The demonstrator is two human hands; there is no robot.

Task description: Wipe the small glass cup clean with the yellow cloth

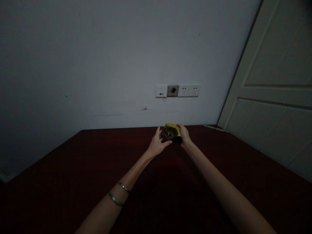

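Note:
Both my arms reach out over a dark red table point(73, 169). Between my hands is a small yellow and black packet point(171, 132), held just above the table near the far wall. My left hand point(157, 143) grips its left side with curled fingers. My right hand point(184, 135) grips its right side, fingers wrapped over the top edge. Two thin bracelets point(119, 193) sit on my left wrist. The room is dim and the packet's contents are hard to make out.
A plain white wall point(97, 65) rises behind the table, with a row of sockets and a switch point(177, 90). A white panelled door point(275, 97) stands at the right. A thin pale strip point(215, 128) lies at the table's far right corner.

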